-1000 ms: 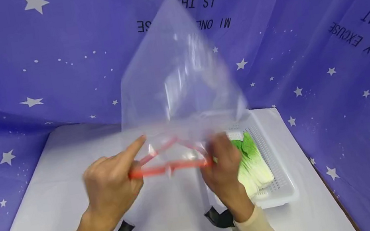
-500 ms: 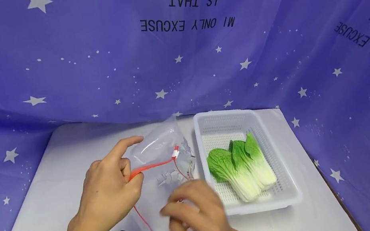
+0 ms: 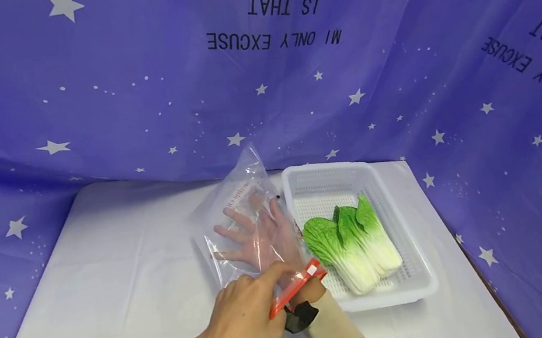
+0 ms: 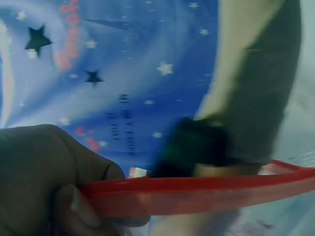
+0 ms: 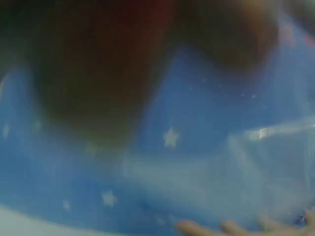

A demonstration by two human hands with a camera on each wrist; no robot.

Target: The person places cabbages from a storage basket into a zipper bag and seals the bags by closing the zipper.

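Observation:
A clear plastic zip bag (image 3: 250, 163) with a red zip edge (image 3: 296, 293) and white slider (image 3: 312, 269) stands puffed out over the table. My left hand (image 3: 246, 317) pinches that red edge between thumb and fingers; the left wrist view shows the red strip (image 4: 197, 194) stretched away from the thumb. Inside the bag is my right hand (image 3: 261, 241), its fingers spread wide and visible through the film. The bag's mouth surrounds my right wrist, just past the black wrist strap (image 3: 301, 316). The right wrist view is blurred, with spread fingers (image 5: 226, 228) at the bottom.
To the right of the bag stands a white perforated basket (image 3: 429, 280) holding leafy green and white cabbages (image 3: 358, 249). A white-covered table (image 3: 81, 282) lies beneath, with a blue star-patterned cloth (image 3: 133, 108) hanging behind and along the sides.
The right hand has let go of the bag's red edge, dropped toward me, then gone in through the mouth and spread its fingers. The left hand has moved right and nearer, keeping hold of the edge.

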